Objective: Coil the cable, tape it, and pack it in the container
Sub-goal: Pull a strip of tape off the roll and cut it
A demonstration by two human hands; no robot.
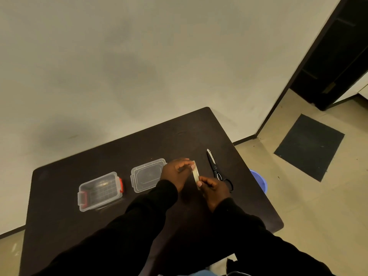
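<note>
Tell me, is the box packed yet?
Not yet. The box sits open with its lid off beside it, so that part looks ready. Right now the left hand and right hand stretch a strip of tape between them. The scissors lie untouched. No cable shows, so I cannot tell whether it is coiled. Taping and packing remain.

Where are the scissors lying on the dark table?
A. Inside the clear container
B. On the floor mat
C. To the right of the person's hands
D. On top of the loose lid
C: the scissors lie flat on the table, just right of the right hand, while the container and lid sit on the left side.
</note>
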